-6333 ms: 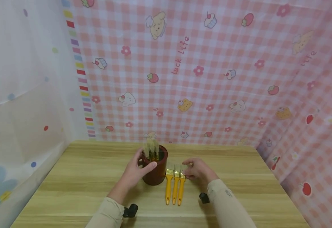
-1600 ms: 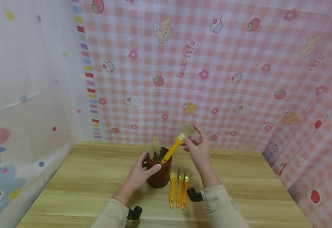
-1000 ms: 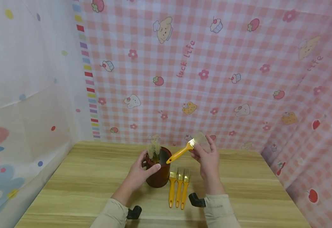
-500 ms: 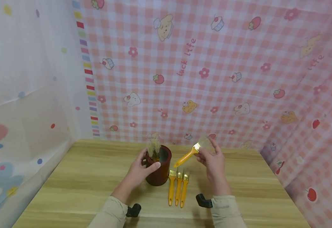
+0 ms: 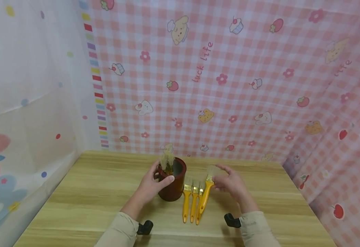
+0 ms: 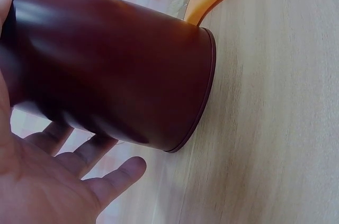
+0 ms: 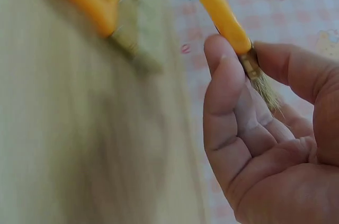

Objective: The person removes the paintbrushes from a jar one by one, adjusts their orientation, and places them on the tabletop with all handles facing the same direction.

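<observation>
My left hand (image 5: pixel 149 188) holds a dark reddish-brown mug (image 5: pixel 174 189), its thumb at the rim and its fingers round the handle side. Bristles of paintbrushes (image 5: pixel 167 163) stick up out of the mug; their handles are hidden inside. With thumb and fingers, my right hand (image 5: pixel 233 187) pinches a yellow-handled paintbrush (image 5: pixel 208 189) near its metal band, bristles pointing away. Its handle overlaps the rightmost of three similar paintbrushes (image 5: pixel 194 204) lying side by side right of the mug. The right wrist view shows the held brush (image 7: pixel 220 12) apart from the row.
All of this is on a wood-grain table (image 5: pixel 105 192). A pink checked cloth (image 5: pixel 217 103) hangs behind it and a white patterned cloth (image 5: pixel 37 103) at the left. Black wrist mounts (image 5: pixel 145 227) project from both sleeves.
A brush was lifted clear of the mug by the right hand, carried right and lowered beside the row, its handle swinging toward me. The left hand has stayed on the mug.
</observation>
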The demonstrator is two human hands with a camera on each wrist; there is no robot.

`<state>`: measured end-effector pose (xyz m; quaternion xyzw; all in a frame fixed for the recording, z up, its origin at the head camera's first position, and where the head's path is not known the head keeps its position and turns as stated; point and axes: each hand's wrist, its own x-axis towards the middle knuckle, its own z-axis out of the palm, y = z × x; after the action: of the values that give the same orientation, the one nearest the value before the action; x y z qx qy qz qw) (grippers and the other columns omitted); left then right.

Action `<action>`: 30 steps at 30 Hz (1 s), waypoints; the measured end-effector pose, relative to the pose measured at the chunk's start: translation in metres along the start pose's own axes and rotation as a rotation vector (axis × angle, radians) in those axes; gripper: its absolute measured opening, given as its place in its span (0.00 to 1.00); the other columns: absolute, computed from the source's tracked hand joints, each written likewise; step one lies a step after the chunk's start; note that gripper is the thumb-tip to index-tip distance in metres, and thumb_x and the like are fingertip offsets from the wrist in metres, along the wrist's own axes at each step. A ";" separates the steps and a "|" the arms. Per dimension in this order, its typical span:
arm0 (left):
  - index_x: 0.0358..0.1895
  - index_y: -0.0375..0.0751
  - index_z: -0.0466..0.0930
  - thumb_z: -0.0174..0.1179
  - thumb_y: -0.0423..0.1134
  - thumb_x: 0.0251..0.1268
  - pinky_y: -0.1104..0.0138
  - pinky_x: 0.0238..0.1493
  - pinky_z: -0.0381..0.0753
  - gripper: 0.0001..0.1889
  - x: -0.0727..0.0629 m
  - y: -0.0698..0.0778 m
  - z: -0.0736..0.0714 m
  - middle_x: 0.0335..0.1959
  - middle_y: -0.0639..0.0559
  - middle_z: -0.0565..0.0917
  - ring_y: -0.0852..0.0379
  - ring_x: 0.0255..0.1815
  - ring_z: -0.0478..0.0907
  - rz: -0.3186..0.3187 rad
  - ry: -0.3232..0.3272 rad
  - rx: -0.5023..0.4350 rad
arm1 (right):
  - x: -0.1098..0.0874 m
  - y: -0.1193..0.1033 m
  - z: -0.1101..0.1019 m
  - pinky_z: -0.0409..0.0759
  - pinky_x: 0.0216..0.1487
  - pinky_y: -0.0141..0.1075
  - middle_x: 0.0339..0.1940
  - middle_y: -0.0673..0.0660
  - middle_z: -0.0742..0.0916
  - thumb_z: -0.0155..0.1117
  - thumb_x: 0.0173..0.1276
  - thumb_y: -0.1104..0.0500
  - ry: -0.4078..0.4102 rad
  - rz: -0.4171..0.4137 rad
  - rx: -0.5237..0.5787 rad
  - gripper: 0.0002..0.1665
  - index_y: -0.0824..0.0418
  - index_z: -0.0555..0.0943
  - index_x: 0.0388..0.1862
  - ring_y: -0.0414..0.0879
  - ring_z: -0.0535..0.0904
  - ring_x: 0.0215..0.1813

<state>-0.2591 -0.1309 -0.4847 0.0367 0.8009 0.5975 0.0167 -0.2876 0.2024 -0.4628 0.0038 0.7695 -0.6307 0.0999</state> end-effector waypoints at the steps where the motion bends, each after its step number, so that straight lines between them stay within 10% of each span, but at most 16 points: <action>1: 0.88 0.61 0.51 0.72 0.60 0.68 0.37 0.76 0.73 0.51 0.000 0.000 0.000 0.83 0.39 0.67 0.34 0.80 0.69 -0.004 0.000 -0.001 | 0.000 0.002 -0.001 0.92 0.43 0.43 0.43 0.63 0.92 0.70 0.73 0.64 -0.013 0.011 -0.018 0.44 0.59 0.65 0.85 0.54 0.92 0.38; 11: 0.88 0.63 0.50 0.72 0.62 0.67 0.37 0.77 0.72 0.53 0.002 -0.002 0.000 0.84 0.41 0.66 0.35 0.82 0.68 -0.009 0.004 -0.011 | -0.003 0.022 -0.006 0.90 0.37 0.39 0.41 0.64 0.90 0.68 0.74 0.65 -0.175 0.064 -0.111 0.46 0.64 0.59 0.86 0.49 0.90 0.34; 30: 0.88 0.59 0.50 0.72 0.61 0.67 0.37 0.76 0.73 0.53 0.000 0.000 0.001 0.81 0.41 0.70 0.34 0.80 0.70 0.003 0.003 0.000 | -0.003 0.036 -0.001 0.89 0.34 0.37 0.38 0.62 0.92 0.69 0.74 0.66 -0.166 0.118 -0.095 0.44 0.64 0.62 0.85 0.47 0.90 0.31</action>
<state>-0.2588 -0.1302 -0.4848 0.0370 0.8010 0.5974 0.0146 -0.2799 0.2113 -0.4971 -0.0079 0.7860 -0.5849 0.2002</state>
